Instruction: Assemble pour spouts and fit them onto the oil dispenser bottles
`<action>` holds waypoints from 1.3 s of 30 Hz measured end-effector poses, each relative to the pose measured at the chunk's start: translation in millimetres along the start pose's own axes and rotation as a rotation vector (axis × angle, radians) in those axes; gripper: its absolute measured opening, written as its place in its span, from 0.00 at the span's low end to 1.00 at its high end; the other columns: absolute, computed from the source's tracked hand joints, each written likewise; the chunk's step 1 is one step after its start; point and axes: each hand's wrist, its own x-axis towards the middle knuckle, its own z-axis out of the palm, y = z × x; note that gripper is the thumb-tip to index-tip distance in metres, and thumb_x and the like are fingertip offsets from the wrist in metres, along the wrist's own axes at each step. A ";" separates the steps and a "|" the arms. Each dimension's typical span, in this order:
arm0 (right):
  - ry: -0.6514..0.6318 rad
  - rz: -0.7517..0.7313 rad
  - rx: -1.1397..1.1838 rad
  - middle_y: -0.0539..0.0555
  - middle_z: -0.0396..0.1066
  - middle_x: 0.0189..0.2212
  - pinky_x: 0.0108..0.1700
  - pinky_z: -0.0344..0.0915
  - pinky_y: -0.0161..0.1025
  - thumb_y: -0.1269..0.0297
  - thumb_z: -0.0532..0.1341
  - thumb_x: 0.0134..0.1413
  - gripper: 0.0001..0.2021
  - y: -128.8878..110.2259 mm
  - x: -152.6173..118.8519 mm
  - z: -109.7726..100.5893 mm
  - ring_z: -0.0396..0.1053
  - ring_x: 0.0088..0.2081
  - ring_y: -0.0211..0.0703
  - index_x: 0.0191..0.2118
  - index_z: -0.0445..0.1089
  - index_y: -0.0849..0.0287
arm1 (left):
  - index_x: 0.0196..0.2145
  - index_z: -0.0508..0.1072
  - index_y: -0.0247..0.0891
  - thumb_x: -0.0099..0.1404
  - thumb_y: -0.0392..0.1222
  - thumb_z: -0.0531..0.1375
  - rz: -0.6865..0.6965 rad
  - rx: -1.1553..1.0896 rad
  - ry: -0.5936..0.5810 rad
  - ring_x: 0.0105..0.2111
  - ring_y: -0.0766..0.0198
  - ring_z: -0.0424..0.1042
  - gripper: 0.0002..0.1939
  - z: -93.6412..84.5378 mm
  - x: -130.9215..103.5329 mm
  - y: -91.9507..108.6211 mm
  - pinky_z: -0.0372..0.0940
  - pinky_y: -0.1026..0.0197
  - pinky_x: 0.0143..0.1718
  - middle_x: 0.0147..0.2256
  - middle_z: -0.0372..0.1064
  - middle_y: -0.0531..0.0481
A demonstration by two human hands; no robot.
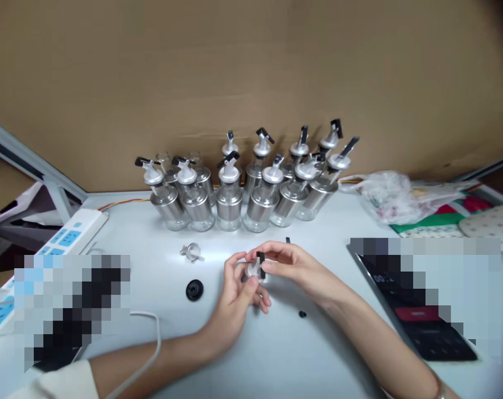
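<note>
Between my two hands is a silver bottle pourer top (253, 269) with a black flip lever (260, 265). The fingers of my left hand (237, 296) are closed round the silver base. With thumb and fingers my right hand (291, 265) grips the black lever from the right. Left of them on the table lie a loose silver pourer piece (193, 252) and a black round stopper ring (194, 290). A tiny black part (302, 314) rests below my right hand. Just behind that hand another small black piece (288, 240) pokes out, partly hidden.
Several glass bottles with steel bands (229, 208) stand along the cardboard wall (235, 66), most topped with pourers. A power strip (68, 238) and white cable (158, 327) are at left. At right are a phone-like device (417, 316) and a clear plastic bag (384, 194).
</note>
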 end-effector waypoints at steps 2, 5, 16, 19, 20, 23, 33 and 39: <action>0.080 -0.083 0.076 0.55 0.74 0.38 0.46 0.63 0.40 0.58 0.67 0.47 0.12 0.3 0.8 0.6 0.70 0.40 0.42 0.36 0.72 0.59 | 0.50 0.50 0.49 0.65 0.57 0.54 0.015 0.006 0.006 0.28 0.70 0.69 0.22 -0.5 -0.2 -2.3 0.63 0.59 0.31 0.52 0.54 0.45; 0.143 -0.152 0.234 0.54 0.72 0.36 0.43 0.64 0.40 0.54 0.66 0.48 0.14 -1.9 0.0 5.3 0.69 0.40 0.43 0.37 0.71 0.57 | 0.51 0.51 0.47 0.66 0.57 0.52 0.018 0.007 0.003 0.30 0.67 0.69 0.21 -0.9 -1.0 -5.0 0.61 0.57 0.34 0.47 0.57 0.47; 0.242 -0.201 0.489 0.49 0.63 0.26 0.31 0.61 0.36 0.60 0.65 0.47 0.13 -12.5 -5.6 16.7 0.62 0.32 0.40 0.40 0.66 0.53 | 0.48 0.58 0.44 0.67 0.57 0.50 0.131 0.256 -0.127 0.33 0.65 0.65 0.18 1.3 -7.6 3.5 0.60 0.57 0.36 0.44 0.59 0.46; 0.310 -0.204 0.551 0.47 0.60 0.22 0.26 0.59 0.34 0.61 0.62 0.47 0.11 -12.8 -4.5 12.0 0.60 0.27 0.39 0.38 0.64 0.53 | 0.47 0.61 0.43 0.69 0.51 0.51 0.343 0.391 -0.136 0.35 0.63 0.66 0.14 -2.6 -1.6 23.7 0.61 0.58 0.37 0.43 0.62 0.45; 0.332 -0.197 0.563 0.45 0.57 0.20 0.23 0.56 0.32 0.61 0.62 0.46 0.10 -12.4 -4.1 10.0 0.58 0.25 0.37 0.36 0.63 0.53 | 0.47 0.63 0.42 0.69 0.47 0.50 0.497 0.465 -0.133 0.36 0.62 0.66 0.11 -4.0 2.5 35.6 0.61 0.58 0.38 0.42 0.62 0.45; 0.371 -0.168 0.570 0.41 0.51 0.15 0.18 0.46 0.28 0.60 0.63 0.46 0.11 -11.0 -3.6 5.1 0.51 0.19 0.33 0.34 0.60 0.53 | 0.45 0.64 0.43 0.67 0.37 0.52 0.970 0.699 0.096 0.39 0.62 0.65 0.09 -5.2 19.2 88.3 0.61 0.59 0.41 0.40 0.64 0.47; 0.343 -0.146 0.469 0.40 0.53 0.14 0.16 0.42 0.25 0.63 0.62 0.43 0.11 -13.6 -9.5 8.6 0.51 0.16 0.30 0.34 0.60 0.53 | 0.47 0.72 0.35 0.57 0.40 0.57 0.096 2.089 0.463 0.44 0.48 0.70 0.20 15.2 100.4 248.7 0.64 0.53 0.43 0.45 0.72 0.38; 0.316 -0.147 0.498 0.40 0.52 0.14 0.16 0.44 0.26 0.60 0.63 0.42 0.11 -15.4 -9.3 6.8 0.52 0.17 0.30 0.32 0.62 0.55 | 0.35 0.78 0.36 0.47 0.41 0.65 -0.151 2.056 0.131 0.36 0.49 0.72 0.15 -3.1 138.0 257.3 0.64 0.55 0.38 0.36 0.75 0.40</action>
